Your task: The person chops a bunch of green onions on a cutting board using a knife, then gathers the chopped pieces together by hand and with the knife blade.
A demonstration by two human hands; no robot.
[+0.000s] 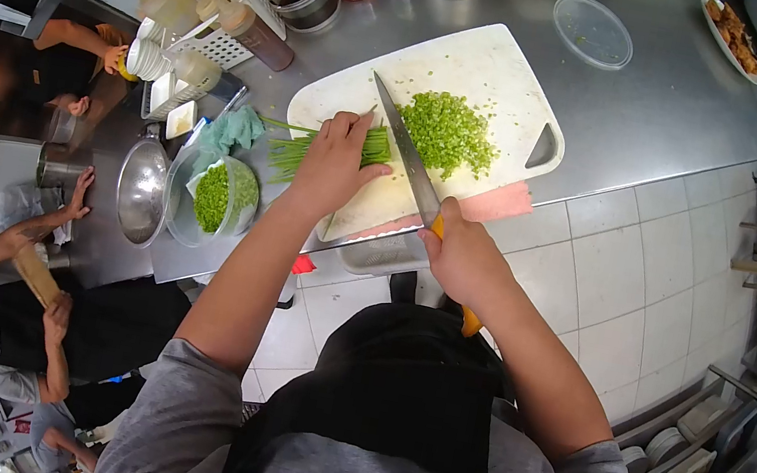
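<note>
On a white cutting board [340,108], my left hand [337,158] presses down on a bunch of long green onions [287,158], fingers closed over it. My right hand [457,248] grips the yellow handle of a kitchen knife [406,148]. Its blade lies slanted across the board, beside the cut end of the bunch. A heap of chopped green onions [447,132] sits just right of the blade. Left of my left hand, a clear plastic tub [242,223] holds more chopped greens [213,197].
A metal bowl [144,190] stands beside the tub. Sauce bottles [257,33] and dark sauce containers [304,0] line the back left. A clear lid [592,33] and plates of fried food [732,41] lie farther back. Co-workers [45,320] stand at the left.
</note>
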